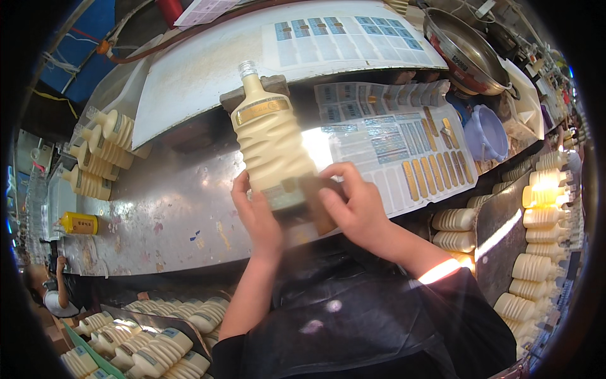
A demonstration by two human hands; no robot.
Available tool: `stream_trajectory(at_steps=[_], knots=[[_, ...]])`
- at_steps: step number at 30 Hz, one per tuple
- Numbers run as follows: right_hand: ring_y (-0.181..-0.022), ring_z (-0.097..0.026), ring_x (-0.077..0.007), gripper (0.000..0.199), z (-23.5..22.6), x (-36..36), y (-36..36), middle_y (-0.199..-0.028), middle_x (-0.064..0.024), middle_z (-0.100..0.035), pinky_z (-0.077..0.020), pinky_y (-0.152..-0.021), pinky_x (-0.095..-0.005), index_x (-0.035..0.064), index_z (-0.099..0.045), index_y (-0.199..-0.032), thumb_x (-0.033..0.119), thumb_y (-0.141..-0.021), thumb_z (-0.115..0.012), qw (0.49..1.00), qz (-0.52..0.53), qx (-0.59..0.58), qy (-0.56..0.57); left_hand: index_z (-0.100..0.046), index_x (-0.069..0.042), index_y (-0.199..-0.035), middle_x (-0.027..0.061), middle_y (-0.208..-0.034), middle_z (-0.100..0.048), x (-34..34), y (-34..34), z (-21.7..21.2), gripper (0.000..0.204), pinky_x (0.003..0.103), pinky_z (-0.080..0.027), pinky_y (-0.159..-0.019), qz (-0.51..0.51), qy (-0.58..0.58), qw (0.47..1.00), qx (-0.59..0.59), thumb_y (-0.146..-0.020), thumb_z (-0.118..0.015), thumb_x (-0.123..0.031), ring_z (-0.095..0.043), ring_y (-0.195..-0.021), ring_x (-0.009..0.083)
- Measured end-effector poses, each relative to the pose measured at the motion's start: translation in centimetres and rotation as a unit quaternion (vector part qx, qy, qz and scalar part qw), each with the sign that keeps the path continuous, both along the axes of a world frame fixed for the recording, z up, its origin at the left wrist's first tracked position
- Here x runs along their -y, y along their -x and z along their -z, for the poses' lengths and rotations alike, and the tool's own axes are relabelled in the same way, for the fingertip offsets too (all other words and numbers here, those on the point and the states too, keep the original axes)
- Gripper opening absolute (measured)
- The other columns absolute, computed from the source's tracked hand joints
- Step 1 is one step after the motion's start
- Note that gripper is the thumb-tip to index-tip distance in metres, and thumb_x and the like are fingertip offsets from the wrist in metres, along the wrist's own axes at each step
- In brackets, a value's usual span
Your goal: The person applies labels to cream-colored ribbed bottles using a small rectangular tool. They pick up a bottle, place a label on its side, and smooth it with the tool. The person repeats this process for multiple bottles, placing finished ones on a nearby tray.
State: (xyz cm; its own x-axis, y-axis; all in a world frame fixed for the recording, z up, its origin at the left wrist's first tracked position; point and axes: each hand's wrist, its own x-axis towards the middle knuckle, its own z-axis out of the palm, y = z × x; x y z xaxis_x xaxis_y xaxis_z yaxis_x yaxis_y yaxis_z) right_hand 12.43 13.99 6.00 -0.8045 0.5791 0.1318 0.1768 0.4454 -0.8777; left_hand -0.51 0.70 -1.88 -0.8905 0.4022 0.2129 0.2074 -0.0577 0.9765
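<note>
A cream bottle point(268, 136) with a wavy ribbed body lies with its clear threaded neck pointing away from me. Its shoulder rests against a dark block point(232, 101), and it carries a gold band there and a greyish label point(284, 192) near its base. My left hand point(254, 211) is closed around the left side of the base. In my right hand point(356, 205) is a flat brown scraper-like piece point(319, 205), pressed to the right side of the base and slightly blurred. The thumb lies on its face.
Label sheets point(394, 205) with gold and blue strips lie right of the bottle; more labels point(315, 41) lie on the white board point(208, 69). A purple bucket point(485, 134) and metal pan point(470, 47) stand right. Cream bottles point(95, 164) and a yellow bottle point(79, 223) are left.
</note>
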Motion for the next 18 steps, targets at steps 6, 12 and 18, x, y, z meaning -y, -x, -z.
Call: stream_trajectory(at_steps=[6,12,18], knots=[[-0.075,-0.067,-0.0464,0.027,3.3,-2.1,-0.4,-0.077,-0.0228,-0.068,-0.0508,-0.068,-0.0528,0.0137,-0.056,-0.123,0.028,-0.100,-0.057,0.997,0.041,0.068,-0.004,-0.035,0.004,-0.149,0.0184,-0.144,-0.044,0.2,0.1,0.9,0.054,0.039,-0.029,-0.118,-0.002,0.058,0.994,-0.089,-0.108,-0.045,-0.031,-0.041,-0.136,0.0255],[-0.073,-0.068,-0.0378,0.029,1.9,-2.9,0.5,-0.077,-0.0195,-0.067,-0.0507,-0.068,-0.0451,0.0111,-0.055,-0.123,0.025,-0.098,-0.060,0.995,0.053,-0.030,0.085,-0.037,0.002,-0.147,0.0172,-0.143,-0.045,0.1,0.0,0.1,0.049,0.039,-0.032,-0.116,0.018,-0.027,0.999,0.003,-0.109,-0.041,-0.029,-0.043,-0.134,0.0249],[-0.060,-0.054,-0.0087,0.027,-1.3,-2.3,1.4,-0.068,-0.0046,-0.061,-0.0419,-0.056,-0.0289,0.0059,-0.055,-0.122,0.011,-0.097,-0.062,1.000,-0.024,-0.013,0.005,-0.038,0.001,-0.148,0.0158,-0.144,-0.046,1.1,0.3,-0.3,0.059,0.039,-0.037,-0.114,0.056,-0.061,0.992,0.091,-0.101,-0.059,-0.029,-0.047,-0.133,0.0253]])
